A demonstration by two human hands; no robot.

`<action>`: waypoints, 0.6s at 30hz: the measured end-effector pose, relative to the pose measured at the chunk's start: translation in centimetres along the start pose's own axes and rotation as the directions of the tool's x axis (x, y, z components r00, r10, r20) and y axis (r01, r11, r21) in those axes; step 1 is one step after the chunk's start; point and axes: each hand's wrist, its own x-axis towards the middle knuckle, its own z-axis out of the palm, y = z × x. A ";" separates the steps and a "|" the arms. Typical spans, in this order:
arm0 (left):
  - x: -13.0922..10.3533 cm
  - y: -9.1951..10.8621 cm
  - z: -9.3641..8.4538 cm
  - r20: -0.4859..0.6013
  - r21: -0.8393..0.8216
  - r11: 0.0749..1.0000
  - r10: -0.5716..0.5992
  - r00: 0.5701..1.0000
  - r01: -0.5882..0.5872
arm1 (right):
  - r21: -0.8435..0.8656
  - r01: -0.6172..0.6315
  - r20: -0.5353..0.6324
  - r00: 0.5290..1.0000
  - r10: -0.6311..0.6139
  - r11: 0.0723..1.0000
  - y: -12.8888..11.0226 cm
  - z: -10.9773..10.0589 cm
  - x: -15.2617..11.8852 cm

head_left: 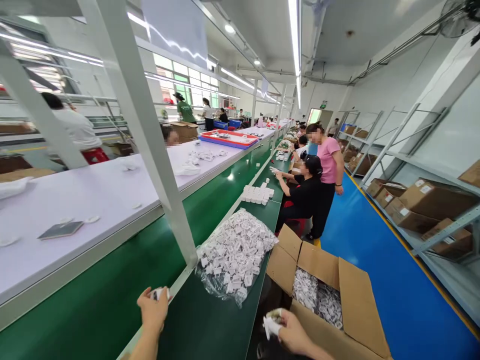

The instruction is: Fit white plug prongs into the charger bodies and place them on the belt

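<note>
My left hand [153,309] is closed on a small white plastic part [162,294] above the near edge of the green bench. Lower right, my right hand [290,330] pinches one or more white plastic pieces [273,324]; their exact form is blurred. Between and beyond my hands, a clear plastic bag [240,250] lies on the bench, heaped with small white parts. Beside my right hand stands a cardboard box [362,305] with its flaps up, holding white parts in bags [305,289].
White blocks [258,192] stand in rows farther along the bench [210,325]. A person in black [305,185] sits there, and one in pink [330,160] stands behind. A metal post [142,130] rises at left. Boxes [437,200] fill the right-hand shelves.
</note>
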 end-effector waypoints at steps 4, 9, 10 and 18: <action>-10.3 0.6 -3.5 0.221 -0.236 0.967 -0.043 0.974 0.097 | 0.138 0.140 0.218 0.961 -0.168 0.980 -8.6 1.9 0.7; -21.2 5.2 -7.8 0.392 -0.325 0.941 0.040 0.919 0.098 | 0.178 0.115 0.502 0.844 -0.190 0.977 -14.1 5.4 1.4; -22.5 6.1 -8.3 0.390 -0.331 0.940 0.052 0.919 0.088 | 0.200 0.145 0.543 0.807 -0.233 0.969 -14.6 5.9 1.2; -29.7 10.1 -10.3 0.207 -0.302 0.950 0.145 0.968 -0.078 | 0.236 0.275 0.707 0.610 -0.359 0.932 -17.0 8.1 -2.7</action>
